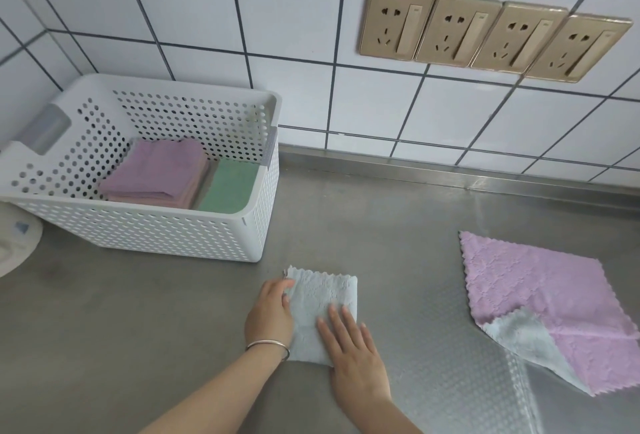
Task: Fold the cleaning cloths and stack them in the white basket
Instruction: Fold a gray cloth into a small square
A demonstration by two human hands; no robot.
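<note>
So rn the light blue cloth (322,309) is folded down to a small rectangle on the steel desk (398,225), near the front edge, a bit right of the white basket (145,225). Left hand (270,312) is on the cloth's left edge w/ its fingers (287,285) curled over the top left corner, looks like a light pinch on that corner, prob to keep the layers lined up. Right hand (353,354) is flat on the lower right part, fingers (341,322) spread and released, palm down, not gripping anything, just pressing the fold so it stays put imo. Silver bangle (268,347) on the left wrist, fwiw. Basket sits at the back left of the desk against the tiled wall (294,35), and it already has a purple folded stack (159,170) w/ a green folded one (230,186) right beside it on the right, touching, so a few are done. Towards the right edge of the desk there's a pink cloth (540,295) lying open w/ another light blue one (519,336) poking out underneath, both unfolded, so those are still waiting. My guess: this one's basically finished folding and goes in the basket next, but can't say which stack.
</note>
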